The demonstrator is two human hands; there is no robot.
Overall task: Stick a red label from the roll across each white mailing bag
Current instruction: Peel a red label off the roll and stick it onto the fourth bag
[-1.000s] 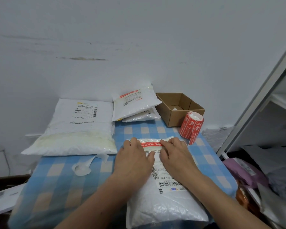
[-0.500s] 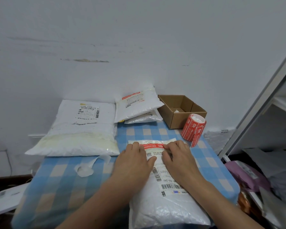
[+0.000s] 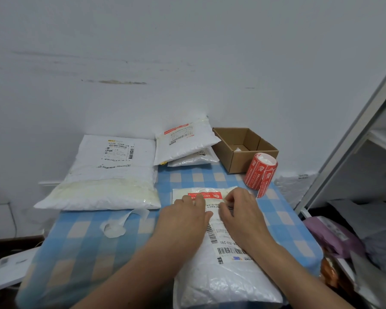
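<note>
Left hand (image 3: 183,217) still flattens the label (image 3: 206,195); right hand (image 3: 241,216) just curled, grip unclear. Near bag (image 3: 227,284) looks done.

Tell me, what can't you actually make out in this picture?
Head view only.
Red label print: too small, partly under the left hand.
Right hand: whether it pinches anything, hidden by its own curled fingers.
Cardboard box contents: walls hide most.
Lower bag of the far stack: covered by the bag above.
Near bag: end cut off by the bottom edge.
</note>
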